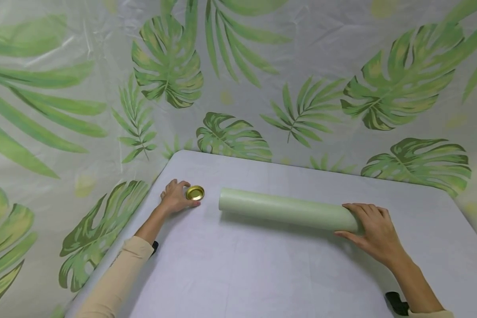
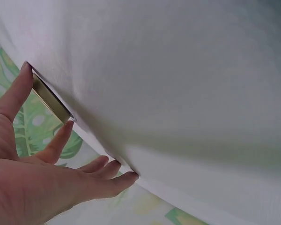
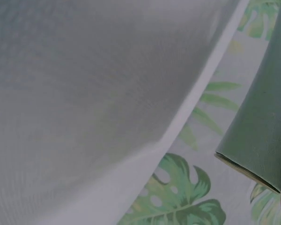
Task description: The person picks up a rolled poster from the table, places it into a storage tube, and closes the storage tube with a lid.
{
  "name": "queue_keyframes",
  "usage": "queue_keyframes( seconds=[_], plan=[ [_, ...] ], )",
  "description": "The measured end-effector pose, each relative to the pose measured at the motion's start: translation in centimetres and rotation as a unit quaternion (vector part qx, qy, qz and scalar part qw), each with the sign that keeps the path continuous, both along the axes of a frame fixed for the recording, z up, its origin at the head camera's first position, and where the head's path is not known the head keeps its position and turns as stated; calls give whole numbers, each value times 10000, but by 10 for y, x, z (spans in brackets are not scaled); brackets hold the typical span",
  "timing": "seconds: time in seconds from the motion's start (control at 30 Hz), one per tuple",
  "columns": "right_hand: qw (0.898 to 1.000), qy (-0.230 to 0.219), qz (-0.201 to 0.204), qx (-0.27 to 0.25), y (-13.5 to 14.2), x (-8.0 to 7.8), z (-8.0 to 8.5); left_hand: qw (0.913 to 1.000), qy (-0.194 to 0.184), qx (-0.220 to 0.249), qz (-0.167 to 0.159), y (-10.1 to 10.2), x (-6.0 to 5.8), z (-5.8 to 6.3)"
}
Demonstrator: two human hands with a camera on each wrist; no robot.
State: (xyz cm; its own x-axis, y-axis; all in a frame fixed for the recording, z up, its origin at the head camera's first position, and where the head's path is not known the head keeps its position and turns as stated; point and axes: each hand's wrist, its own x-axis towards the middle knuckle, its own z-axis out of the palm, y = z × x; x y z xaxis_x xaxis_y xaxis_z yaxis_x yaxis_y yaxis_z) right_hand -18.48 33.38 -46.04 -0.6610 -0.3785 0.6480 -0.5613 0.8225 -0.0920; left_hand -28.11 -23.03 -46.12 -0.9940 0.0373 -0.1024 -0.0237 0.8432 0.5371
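My left hand (image 1: 176, 196) rests at the table's far left, thumb and index finger on opposite sides of a small round gold jar lid (image 1: 195, 193). In the left wrist view the lid (image 2: 50, 99) appears edge-on between thumb and index finger, while the other fingertips touch the white surface. A long pale green roll (image 1: 286, 210) stretches across the middle of the table. My right hand (image 1: 375, 232) grips it round its right end, thumb on the near side. The right wrist view shows the roll's end (image 3: 260, 140) at the right edge, with most of that hand out of frame.
The white-covered table (image 1: 262, 269) has rounded far corners. Leaf-patterned sheeting (image 1: 238, 132) hangs behind it and along its left side. A shadow lies beneath the roll; whether the roll touches the table I cannot tell.
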Motion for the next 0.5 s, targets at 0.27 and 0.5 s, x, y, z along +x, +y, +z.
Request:
queue_keyframes(
  seconds=[0.27, 0.5],
  plan=[
    [10000, 19, -25, 48, 1, 0, -2, 9997, 105, -35, 213, 4, 0, -1],
    [9998, 15, -96, 162, -1, -1, -2, 9993, 223, 91, 293, 6, 0, 0]
  ],
)
